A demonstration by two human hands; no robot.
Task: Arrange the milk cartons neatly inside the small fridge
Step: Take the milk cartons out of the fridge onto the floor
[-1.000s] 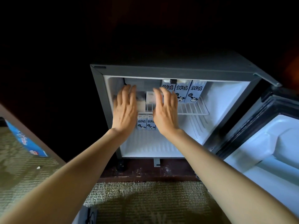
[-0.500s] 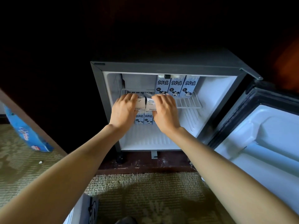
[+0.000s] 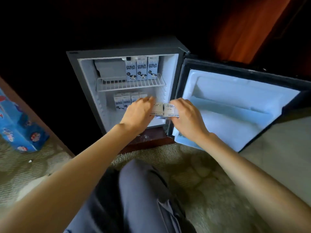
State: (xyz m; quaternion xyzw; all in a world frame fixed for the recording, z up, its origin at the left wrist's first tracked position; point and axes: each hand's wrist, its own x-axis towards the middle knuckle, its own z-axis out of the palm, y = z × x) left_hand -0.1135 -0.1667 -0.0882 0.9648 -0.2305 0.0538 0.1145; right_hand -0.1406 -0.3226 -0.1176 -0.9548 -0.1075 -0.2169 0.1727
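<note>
Progress on the head view looks well along: three tall cartons [image 3: 142, 68] stand on the wire shelf [image 3: 116, 84] of the fridge [image 3: 74, 68], with a back row [image 3: 124, 101] below. Two are unplaced: my left hand [image 3: 138, 113] grips the left carton [image 3: 158, 109], my right hand [image 3: 186, 116] the right carton [image 3: 169, 110], fingers curled round them at the lower opening.

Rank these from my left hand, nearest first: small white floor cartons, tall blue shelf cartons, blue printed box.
1. Small white cartons, fridge floor, just beyond the left hand.
2. Tall blue cartons, wire shelf above.
3. Blue printed box, carpet, far left.
</note>
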